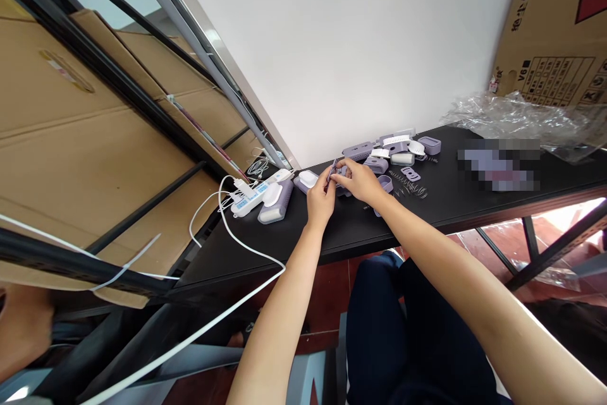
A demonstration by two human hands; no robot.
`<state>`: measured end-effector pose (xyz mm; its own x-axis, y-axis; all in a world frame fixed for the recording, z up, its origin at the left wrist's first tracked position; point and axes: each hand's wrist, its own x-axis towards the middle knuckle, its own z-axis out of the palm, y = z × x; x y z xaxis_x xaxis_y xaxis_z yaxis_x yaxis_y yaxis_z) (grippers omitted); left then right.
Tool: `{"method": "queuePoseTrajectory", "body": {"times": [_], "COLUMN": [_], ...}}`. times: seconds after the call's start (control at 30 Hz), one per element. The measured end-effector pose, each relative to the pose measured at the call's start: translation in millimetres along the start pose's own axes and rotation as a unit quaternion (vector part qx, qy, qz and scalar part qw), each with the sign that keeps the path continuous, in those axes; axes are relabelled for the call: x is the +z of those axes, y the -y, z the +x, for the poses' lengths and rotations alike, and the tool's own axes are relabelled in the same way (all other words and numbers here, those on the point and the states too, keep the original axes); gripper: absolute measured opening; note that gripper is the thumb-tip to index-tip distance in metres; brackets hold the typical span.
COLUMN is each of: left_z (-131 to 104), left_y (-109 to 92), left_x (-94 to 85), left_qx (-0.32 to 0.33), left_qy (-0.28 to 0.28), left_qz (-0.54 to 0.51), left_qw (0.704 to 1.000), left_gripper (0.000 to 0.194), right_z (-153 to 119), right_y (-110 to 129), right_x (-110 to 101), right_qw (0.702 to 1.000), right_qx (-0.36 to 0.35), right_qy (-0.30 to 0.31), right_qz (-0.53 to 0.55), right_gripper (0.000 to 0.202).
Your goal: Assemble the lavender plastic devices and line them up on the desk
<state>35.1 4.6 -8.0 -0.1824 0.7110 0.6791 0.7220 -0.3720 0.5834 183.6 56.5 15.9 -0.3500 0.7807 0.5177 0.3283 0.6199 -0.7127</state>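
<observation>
My left hand (321, 198) and my right hand (359, 181) meet above the black table. Between their fingertips they pinch a small flat purple plastic part (334, 169), partly hidden by the fingers. To the left of my hands lies a purple-and-white plastic unit (275, 201), with a similar one (308, 178) close to my left hand. Just right of my right hand are a purple ring-shaped part (385, 184) and a pile of small metal springs (410, 188). A flat purple plate (410, 174) with holes sits beyond the springs.
Purple housings (358, 151), white bristled brush heads (396, 140) and a hollow purple frame (429, 145) lie against the wall. A power strip (258, 193) with white cables occupies the left end. Clear plastic wrap (526, 117) and a cardboard box (554, 32) stand right. Another person sits at left.
</observation>
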Motion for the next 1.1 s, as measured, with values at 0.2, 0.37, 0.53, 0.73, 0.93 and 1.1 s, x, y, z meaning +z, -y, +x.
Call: {"method": "queuePoseTrajectory", "body": {"times": [0.2,0.37,0.53,0.73,0.93,1.1], "left_z": [-0.1,-0.2,-0.1,0.2,1.0,3.5], "left_y": [-0.2,0.6,0.9,2.3,1.9,1.5], "left_x": [0.5,1.2,1.2,1.5,1.2,1.5], "left_qx": [0.005,0.001,-0.012,-0.018,-0.044,-0.070], "left_qy": [-0.003,-0.007,-0.018,-0.022,-0.048,-0.038], "left_qz": [-0.010,-0.010,0.005,-0.001,-0.057,-0.097], "left_qw": [1.000,1.000,1.000,1.000,0.996,0.992], "left_gripper": [0.036,0.036,0.035,0.033,0.034,0.024], "right_z": [-0.5,0.0,-0.8,-0.9,-1.5,-2.4], "right_y": [1.0,2.7,3.0,0.7,0.5,-1.6], "right_x": [-1.3,-1.8,-0.6,1.1,0.5,1.4], "right_qw": [1.000,1.000,1.000,1.000,1.000,0.997], "right_qx": [-0.003,0.019,0.005,-0.012,-0.021,-0.056], "right_qy": [-0.002,-0.003,-0.004,0.006,0.008,0.014], "right_qz": [-0.007,0.005,-0.001,-0.004,-0.011,-0.060], "right_gripper": [0.026,0.025,0.025,0.026,0.028,0.028]}}
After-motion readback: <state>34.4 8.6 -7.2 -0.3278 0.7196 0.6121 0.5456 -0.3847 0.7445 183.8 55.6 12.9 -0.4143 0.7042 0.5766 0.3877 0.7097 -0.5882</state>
